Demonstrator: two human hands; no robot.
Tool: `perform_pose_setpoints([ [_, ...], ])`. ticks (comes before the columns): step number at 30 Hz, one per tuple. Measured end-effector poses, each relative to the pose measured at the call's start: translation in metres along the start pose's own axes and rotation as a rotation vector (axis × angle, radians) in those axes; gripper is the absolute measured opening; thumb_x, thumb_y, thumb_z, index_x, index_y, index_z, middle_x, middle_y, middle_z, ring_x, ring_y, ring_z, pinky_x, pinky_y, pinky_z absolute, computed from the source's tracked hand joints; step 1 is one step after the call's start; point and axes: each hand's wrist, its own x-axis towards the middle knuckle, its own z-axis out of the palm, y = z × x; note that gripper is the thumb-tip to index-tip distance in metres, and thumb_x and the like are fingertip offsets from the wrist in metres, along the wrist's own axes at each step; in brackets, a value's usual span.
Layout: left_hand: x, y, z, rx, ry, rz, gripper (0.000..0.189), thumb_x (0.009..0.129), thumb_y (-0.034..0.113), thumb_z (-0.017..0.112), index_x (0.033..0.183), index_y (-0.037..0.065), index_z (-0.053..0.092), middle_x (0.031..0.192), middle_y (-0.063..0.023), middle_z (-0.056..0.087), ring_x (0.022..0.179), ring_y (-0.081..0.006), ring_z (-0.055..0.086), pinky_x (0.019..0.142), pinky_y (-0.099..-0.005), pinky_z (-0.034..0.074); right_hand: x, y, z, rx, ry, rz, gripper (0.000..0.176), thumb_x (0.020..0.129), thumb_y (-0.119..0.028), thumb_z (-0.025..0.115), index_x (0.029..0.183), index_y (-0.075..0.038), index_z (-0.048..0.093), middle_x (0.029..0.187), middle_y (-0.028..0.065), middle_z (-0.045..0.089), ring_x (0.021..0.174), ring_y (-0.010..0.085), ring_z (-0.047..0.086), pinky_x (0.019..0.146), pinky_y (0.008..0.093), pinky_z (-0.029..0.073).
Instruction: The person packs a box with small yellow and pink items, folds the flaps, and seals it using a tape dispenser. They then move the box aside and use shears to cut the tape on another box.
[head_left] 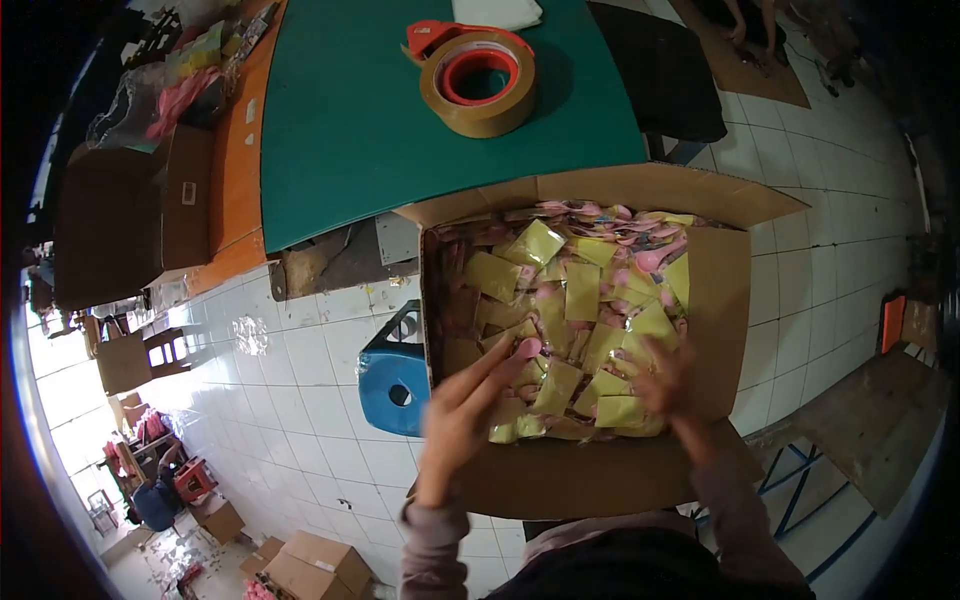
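An open cardboard box [718,325] is full of clear packets with yellow cards [582,291] and pink pieces [648,261]. Over the box's near left part, my left hand [468,400] reaches in with its fingers stretched out, touching the packets beside a pink round piece [528,347]. At the near right part, my right hand [668,385] is over the packets, blurred by motion, so its fingers cannot be made out clearly. The box's near flap [570,475] is folded outward below my hands.
Beyond the box, a green table [350,120] bears a red tape dispenser with brown tape [485,118]. A blue stool [385,395] stands left of the box. Another cardboard box [185,200] is at the upper left. A person's hands [740,30] show at the top right.
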Motion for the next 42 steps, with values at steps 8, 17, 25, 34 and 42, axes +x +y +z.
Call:
perform_pose_setpoints([
  [8,0.043,-0.088,0.078,0.685,0.037,0.066,0.069,0.085,0.051,0.042,0.141,0.015,0.022,0.146,-0.0168,0.012,0.136,-0.0305,0.009,0.103,-0.0596,0.001,0.011,0.089,-0.013,-0.422,0.243,0.226,0.042,0.089,-0.022,0.040,0.130,-0.012,0.042,0.141,0.0144,0.028,0.129,0.0348,0.026,0.103,0.0507,0.019],
  [17,0.068,-0.086,0.114,0.830,0.018,-0.077,0.065,0.082,0.053,0.045,0.140,0.028,0.025,0.147,-0.0076,0.017,0.135,-0.0262,0.016,0.100,-0.0646,0.005,0.074,0.063,-0.041,-0.531,0.523,0.069,0.059,0.074,-0.023,0.066,0.126,-0.011,0.043,0.132,0.0158,0.031,0.124,0.0377,0.031,0.101,0.0567,0.019],
  [25,0.063,-0.086,0.113,0.806,0.030,-0.047,0.061,0.085,0.048,0.042,0.139,0.025,0.028,0.146,-0.0137,0.016,0.134,-0.0311,0.016,0.100,-0.0634,0.004,0.205,-0.011,-0.135,-0.596,-0.389,0.203,0.042,0.076,-0.022,0.062,0.118,-0.014,0.056,0.104,0.0069,0.053,0.101,0.0225,0.052,0.083,0.0433,0.042],
  [34,0.016,-0.127,0.109,0.718,0.435,0.311,0.044,0.077,0.043,0.053,0.110,0.013,0.056,0.104,-0.0182,0.047,0.094,-0.0313,0.047,0.085,-0.0523,0.032,0.050,0.060,0.001,-0.816,0.052,-0.272,0.058,0.079,-0.018,0.053,0.129,-0.041,0.039,0.132,0.0016,0.042,0.124,0.0179,0.038,0.106,0.0496,0.024],
  [42,0.192,-0.077,0.099,0.797,0.393,0.301,0.055,0.080,0.044,0.051,0.129,0.021,0.042,0.124,-0.0153,0.044,0.115,-0.0316,0.040,0.096,-0.0484,0.030,0.041,0.067,0.007,-0.508,0.121,-0.249,0.043,0.081,-0.021,0.052,0.120,-0.038,0.051,0.132,-0.0034,0.044,0.127,0.0157,0.034,0.107,0.0482,0.022],
])
